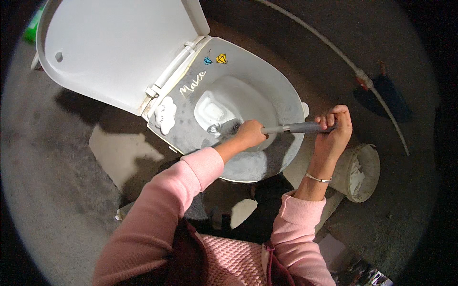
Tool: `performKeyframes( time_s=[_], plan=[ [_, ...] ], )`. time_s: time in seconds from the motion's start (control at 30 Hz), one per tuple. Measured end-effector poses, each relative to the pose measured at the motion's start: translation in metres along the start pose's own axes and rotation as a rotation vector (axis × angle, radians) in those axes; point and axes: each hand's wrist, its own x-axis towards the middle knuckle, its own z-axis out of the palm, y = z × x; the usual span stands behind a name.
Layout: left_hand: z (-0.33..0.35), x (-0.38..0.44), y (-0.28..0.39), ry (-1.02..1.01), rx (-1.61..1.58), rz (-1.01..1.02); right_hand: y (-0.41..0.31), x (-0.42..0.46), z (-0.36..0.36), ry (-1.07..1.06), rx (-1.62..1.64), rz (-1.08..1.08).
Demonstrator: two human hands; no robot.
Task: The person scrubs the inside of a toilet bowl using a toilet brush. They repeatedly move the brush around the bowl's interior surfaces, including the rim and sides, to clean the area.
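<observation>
A toilet brush [278,129] with a grey handle lies nearly level over the toilet bowl [247,93]. My left hand [251,133] is closed around its shaft, low over the bowl. My right hand [336,125] grips the far end of the grey handle, beyond the seat's edge. The dark bristly head [229,127] reaches into the bowl near the drain. A grey padded seat cover [286,89] with lettering, two gem pictures and a white cloud shape [165,115] lies on the seat. The white lid [118,46] is raised.
A pale bin [372,171] with crumpled white paper inside lies tilted or stands at the right. A whitish hose [322,37] curves across the upper right, over a dark blue object [390,96]. Something bright green [32,30] shows behind the lid at the upper left.
</observation>
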Motion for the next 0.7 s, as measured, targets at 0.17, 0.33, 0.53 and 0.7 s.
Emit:
performKeyframes(
  time_s=[0.17,0.33,0.53,0.7],
  plan=[
    [-0.055,0.009,-0.044,-0.055,0.194,-0.104,0.045,-0.016,0.022,-0.015,-0.032,0.056],
    [-0.049,0.012,-0.069,-0.021,0.207,0.066,0.048,-0.027,0.032,-0.150,-0.021,0.073],
    [0.009,0.009,-0.022,0.013,-0.070,0.063,-0.007,-0.008,0.022,-0.065,-0.050,0.021],
    [-0.066,0.009,-0.086,-0.025,0.206,0.132,0.054,-0.033,0.052,-0.336,-0.073,0.117]
  ],
)
